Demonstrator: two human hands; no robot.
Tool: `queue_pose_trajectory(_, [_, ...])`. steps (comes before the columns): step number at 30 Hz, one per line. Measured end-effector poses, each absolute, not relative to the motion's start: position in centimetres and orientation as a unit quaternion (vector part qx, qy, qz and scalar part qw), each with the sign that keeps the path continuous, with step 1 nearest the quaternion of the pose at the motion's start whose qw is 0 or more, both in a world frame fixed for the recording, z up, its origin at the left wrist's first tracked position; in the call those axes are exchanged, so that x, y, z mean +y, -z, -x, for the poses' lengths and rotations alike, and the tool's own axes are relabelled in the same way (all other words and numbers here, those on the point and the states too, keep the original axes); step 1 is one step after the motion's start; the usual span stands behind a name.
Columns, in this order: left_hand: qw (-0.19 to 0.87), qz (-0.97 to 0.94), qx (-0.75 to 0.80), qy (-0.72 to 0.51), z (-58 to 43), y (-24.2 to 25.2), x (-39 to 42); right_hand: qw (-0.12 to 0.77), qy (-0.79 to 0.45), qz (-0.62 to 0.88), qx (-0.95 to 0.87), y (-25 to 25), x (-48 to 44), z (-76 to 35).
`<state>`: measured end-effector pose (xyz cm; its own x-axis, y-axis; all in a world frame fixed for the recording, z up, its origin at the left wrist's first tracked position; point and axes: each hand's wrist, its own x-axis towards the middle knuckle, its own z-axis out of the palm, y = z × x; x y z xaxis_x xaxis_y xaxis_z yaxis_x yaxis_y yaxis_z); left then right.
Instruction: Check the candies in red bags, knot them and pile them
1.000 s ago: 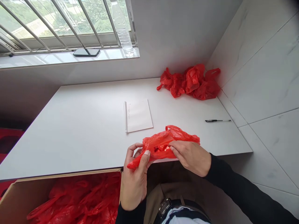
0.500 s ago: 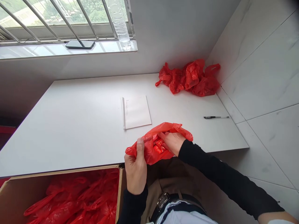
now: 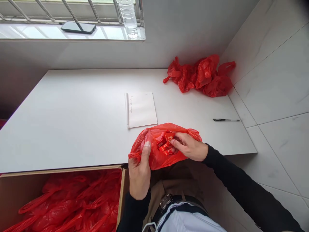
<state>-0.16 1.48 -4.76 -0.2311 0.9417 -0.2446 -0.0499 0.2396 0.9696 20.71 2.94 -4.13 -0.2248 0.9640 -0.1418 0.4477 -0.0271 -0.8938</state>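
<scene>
My left hand (image 3: 140, 172) grips the left rim of a red plastic bag (image 3: 142, 141), thumb on top. The bag is held open at the table's front edge. Inside it lie several small red wrapped packets (image 3: 164, 149) with pale lettering. Over the bag's mouth, my right hand (image 3: 189, 145) pinches one red packet (image 3: 170, 137) between thumb and fingers. The bottom of the bag and some of my left fingers are hidden.
A notebook (image 3: 142, 110) and a pen (image 3: 223, 120) lie on the white table (image 3: 84, 119). Crumpled red bags (image 3: 201, 75) sit at the back right. A cardboard box (image 3: 123, 190) of red bags stands front left. On the sill are a phone (image 3: 78, 27) and a bottle (image 3: 130, 19).
My right hand has drawn back out of the bag and now shows a packet in its fingers. The bag's mouth is wider. The view has tilted down; my left hand keeps its hold.
</scene>
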Motion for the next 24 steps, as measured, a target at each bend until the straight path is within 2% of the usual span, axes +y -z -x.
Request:
queue_pose_trajectory(3, [0.496, -0.374, 0.595, -0.511, -0.1, 5.2, 1.3, 0.319, -0.607, 0.512, -0.517, 4.2, 2.9, -20.8])
queue_pose_trajectory(8, [0.508, -0.366, 0.599, -0.498, -0.7, 4.9, 1.4, 0.332, -0.705, 0.470, -0.415, 4.0, 2.7, -20.9])
queue_pose_trajectory(18, [0.523, -0.380, 0.594, -0.478, -1.5, 3.0, 1.8, 0.355, -0.698, 0.479, -0.396, 3.2, 2.4, -20.6])
queue_pose_trajectory(24, [0.514, -0.452, 0.579, -0.443, -2.3, 1.1, 2.3, 0.370, -0.630, 0.521, -0.441, 2.5, 1.8, -19.7])
